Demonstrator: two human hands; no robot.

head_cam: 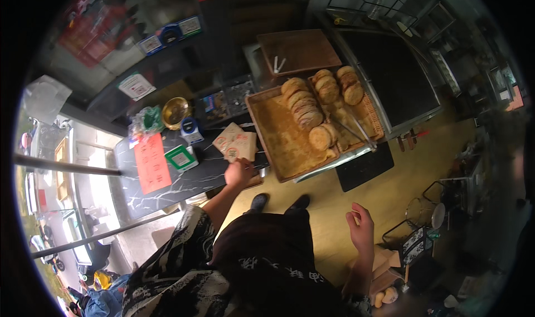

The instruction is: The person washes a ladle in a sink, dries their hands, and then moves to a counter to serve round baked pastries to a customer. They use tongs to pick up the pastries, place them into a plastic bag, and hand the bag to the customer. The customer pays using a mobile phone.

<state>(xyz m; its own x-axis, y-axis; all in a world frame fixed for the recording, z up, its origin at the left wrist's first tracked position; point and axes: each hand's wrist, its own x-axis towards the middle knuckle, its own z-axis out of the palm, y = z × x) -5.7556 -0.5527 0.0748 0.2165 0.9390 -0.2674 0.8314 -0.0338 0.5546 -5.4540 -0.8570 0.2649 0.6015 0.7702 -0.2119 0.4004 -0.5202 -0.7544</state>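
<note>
My left hand [239, 172] reaches to the counter and touches the near edge of printed paper bags [242, 145], which lie overlapping on the black marbled counter [200, 172]. Whether its fingers grip a bag cannot be told. My right hand [360, 225] hangs over the floor with fingers partly bent and nothing in it. Right of the bags, a wicker tray [271, 162] holds a row of round baked flatbreads [303, 106]. Beside it, a second wicker tray [376, 120] holds more breads, and metal tongs [351, 129] rest across it.
A brass bowl [176, 113], a green code stand [181, 158] and a red paper sign [153, 163] stand or lie on the counter. An empty brown tray [305, 49] lies behind the breads. A dark griddle [388, 74] is at right, a folding chair [413, 246] lower right.
</note>
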